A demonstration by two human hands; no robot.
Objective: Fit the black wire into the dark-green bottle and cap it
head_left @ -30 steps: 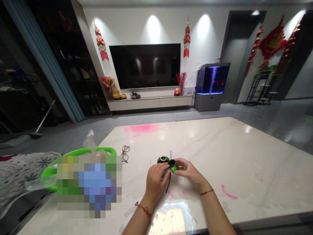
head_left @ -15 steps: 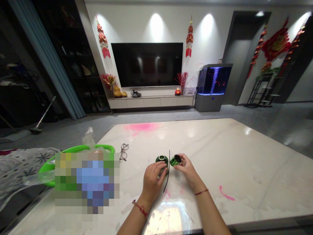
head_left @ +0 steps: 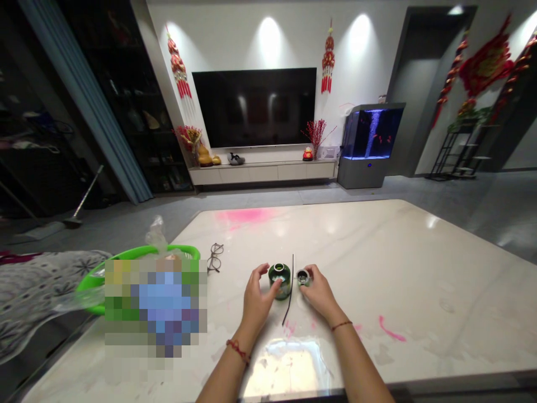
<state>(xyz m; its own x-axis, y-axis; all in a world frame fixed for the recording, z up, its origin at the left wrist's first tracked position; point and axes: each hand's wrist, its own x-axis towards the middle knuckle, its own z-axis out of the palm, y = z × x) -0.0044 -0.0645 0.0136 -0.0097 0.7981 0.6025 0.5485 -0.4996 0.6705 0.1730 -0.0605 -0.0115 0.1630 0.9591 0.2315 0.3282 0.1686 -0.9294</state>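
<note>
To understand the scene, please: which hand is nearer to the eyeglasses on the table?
The left hand is nearer, between the eyeglasses and the green container. The right hand is farther, beyond that container.

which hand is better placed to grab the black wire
Probably the left hand: the black wire runs right beside it. The right hand is further off, by the small green cap. However, the left is on the green canister.

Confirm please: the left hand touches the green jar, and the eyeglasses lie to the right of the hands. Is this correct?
No: the eyeglasses lie left of the left hand, as the head view shows. That hand does touch the green jar.
</note>
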